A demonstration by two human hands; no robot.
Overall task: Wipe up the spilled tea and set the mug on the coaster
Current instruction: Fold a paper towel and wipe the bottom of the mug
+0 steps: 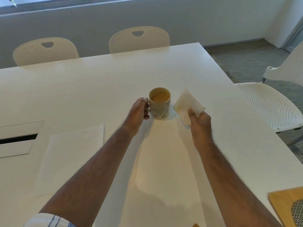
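Note:
A cream mug [161, 106] with a dark leaf pattern stands upright on the white table [98, 89], holding milky tea. My left hand [138, 112] grips its handle from the left. To the right of the mug, my right hand [199, 121] pinches a folded white paper napkin [187, 106] with a faint tan stain near its left edge, held just above the table. A wooden board [282, 205] with a metal mesh disc, perhaps the coaster, sits at the near right corner. I see no clear puddle on the table.
A flat white paper towel [72, 156] lies to the left of my left arm. A cable hatch [19, 139] is set in the table at far left. White perforated chairs stand along the far edge [139, 39] and on the right [270, 104].

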